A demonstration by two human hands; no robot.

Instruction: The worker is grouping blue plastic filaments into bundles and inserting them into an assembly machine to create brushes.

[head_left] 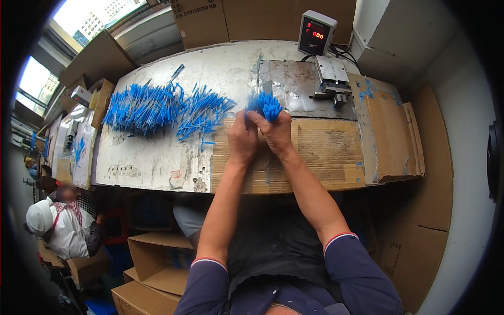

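Bundle (270,107), blue, right of the heap (143,109); left hand (243,138) and right hand (275,132) clasp it, presumably so nothing scatters.

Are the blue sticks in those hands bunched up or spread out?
Bunched up: at the right hand, the blue sticks crowd close together, though those by the left hand look blurred.

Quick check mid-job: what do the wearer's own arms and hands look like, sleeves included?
Left hand and right hand are ungloved, with no wristwatch or cable visible. The forearms are bare; the short navy sleeves end near the elbows in thin red-and-white trim.
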